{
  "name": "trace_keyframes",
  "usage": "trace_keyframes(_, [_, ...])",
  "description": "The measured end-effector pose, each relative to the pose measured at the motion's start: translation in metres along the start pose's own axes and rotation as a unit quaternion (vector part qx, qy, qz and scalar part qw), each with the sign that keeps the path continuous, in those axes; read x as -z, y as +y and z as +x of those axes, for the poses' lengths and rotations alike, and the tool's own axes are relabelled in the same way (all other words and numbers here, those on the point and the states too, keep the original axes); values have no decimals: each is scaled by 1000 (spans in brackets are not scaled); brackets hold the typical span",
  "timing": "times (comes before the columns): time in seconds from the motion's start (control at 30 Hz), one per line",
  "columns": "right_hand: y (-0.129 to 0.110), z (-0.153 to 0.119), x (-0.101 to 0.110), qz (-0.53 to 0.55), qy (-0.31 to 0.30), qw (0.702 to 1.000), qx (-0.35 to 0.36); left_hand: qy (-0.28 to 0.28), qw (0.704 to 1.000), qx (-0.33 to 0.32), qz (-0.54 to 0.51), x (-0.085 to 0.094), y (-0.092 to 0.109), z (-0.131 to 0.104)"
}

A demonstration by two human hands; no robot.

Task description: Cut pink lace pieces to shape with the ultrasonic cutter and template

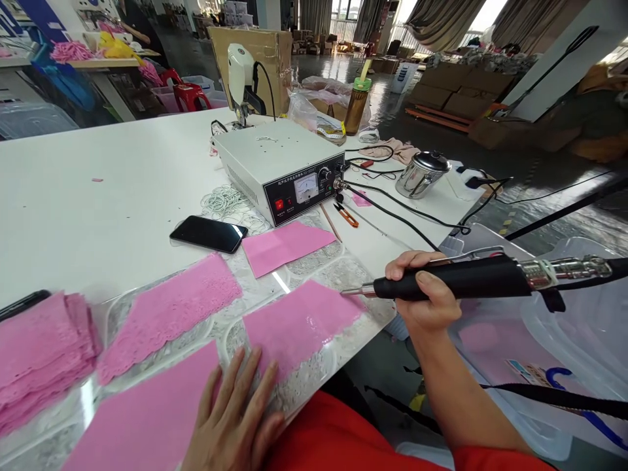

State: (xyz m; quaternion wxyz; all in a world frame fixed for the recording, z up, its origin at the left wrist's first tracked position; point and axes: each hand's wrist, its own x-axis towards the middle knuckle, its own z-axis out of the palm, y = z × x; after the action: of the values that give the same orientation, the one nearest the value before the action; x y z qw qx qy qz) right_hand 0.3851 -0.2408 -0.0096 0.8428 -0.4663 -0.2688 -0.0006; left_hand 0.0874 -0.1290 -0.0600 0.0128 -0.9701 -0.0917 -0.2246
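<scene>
My right hand [432, 294] is wrapped round a black ultrasonic cutting pen [456, 278] with a cable at its rear end. Its metal tip touches or hovers just over the right corner of a pink fabric piece [299, 320]; I cannot tell which. My left hand [240, 405] lies flat with fingers spread, its fingertips at the lower left edge of that piece. Under the left hand's side lies a larger pink sheet [152, 412]. A scallop-edged pink piece [171, 314] lies farther left, and another pink piece [287, 247] sits behind.
A white control box [284, 163] with a dial stands behind the fabric, cables running right. Around it are a phone [209, 233], orange-handled snips [347, 214], tangled thread [228, 203] and a metal jug [422, 174]. A pink fabric stack [44, 360] lies left; plastic bins [540, 347] stand right.
</scene>
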Motion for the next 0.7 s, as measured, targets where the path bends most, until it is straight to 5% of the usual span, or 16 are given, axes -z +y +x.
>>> trace_keyframes(0.7, [-13,0,26,-18,32,999,10,10,1000,-5,-3,-2,-2,1])
